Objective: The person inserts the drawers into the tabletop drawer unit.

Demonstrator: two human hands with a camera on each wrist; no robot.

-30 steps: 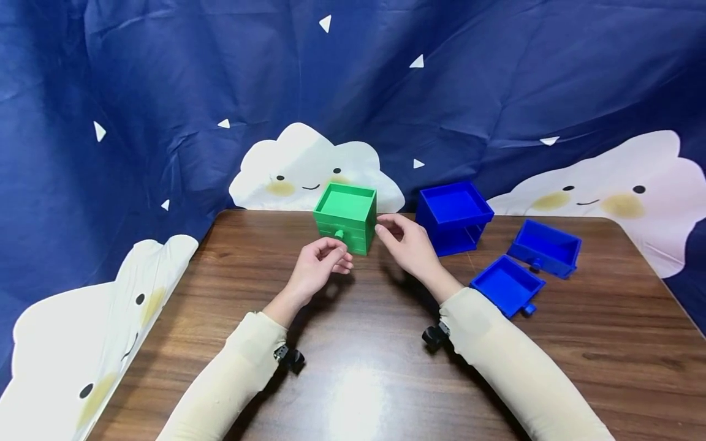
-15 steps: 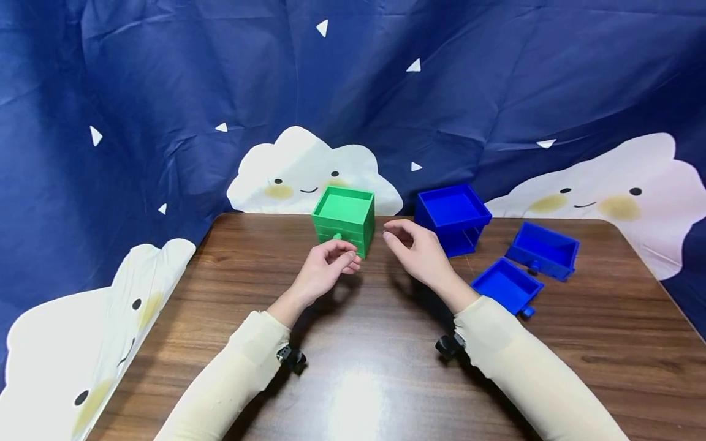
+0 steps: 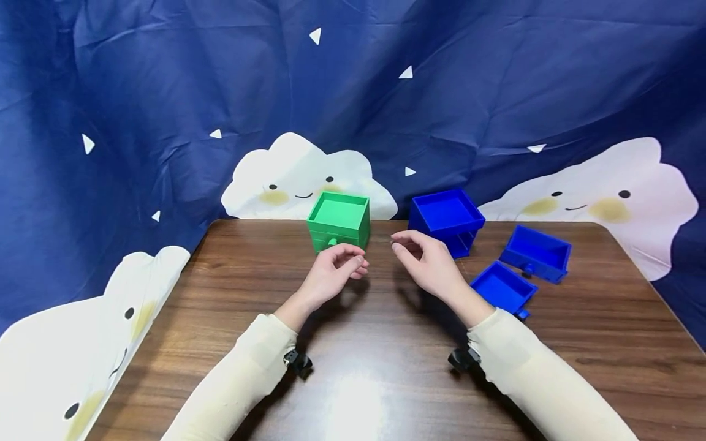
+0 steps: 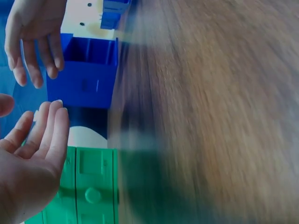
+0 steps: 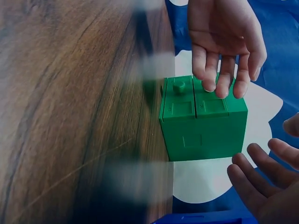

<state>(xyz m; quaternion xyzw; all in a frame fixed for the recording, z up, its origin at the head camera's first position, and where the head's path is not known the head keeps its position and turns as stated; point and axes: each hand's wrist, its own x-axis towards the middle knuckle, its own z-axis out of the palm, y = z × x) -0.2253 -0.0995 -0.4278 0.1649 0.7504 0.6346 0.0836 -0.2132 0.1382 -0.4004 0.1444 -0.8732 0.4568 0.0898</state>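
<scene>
A green box (image 3: 339, 214) with a knob on its front stands at the table's back edge; in the left wrist view two green drawer fronts (image 4: 93, 170) show closed. My left hand (image 3: 331, 275), fingers loosely bent, is in front of the green box and holds nothing. Between the green box and the blue frame (image 3: 448, 211), my right hand (image 3: 432, 266) hovers with relaxed fingers, also empty. The blue frame has an open front. Two loose blue drawers lie to its right, one (image 3: 536, 251) behind the other (image 3: 502, 286).
The brown wooden table (image 3: 386, 343) carries all of these. Behind it hangs a dark blue cloth (image 3: 353, 92) with white clouds and triangles. The loose drawers sit beside my right forearm.
My right hand has drawn back from the green box's side, toward the right. My left hand has shifted slightly right. The head view has tilted and moved a little; the boxes stay in place.
</scene>
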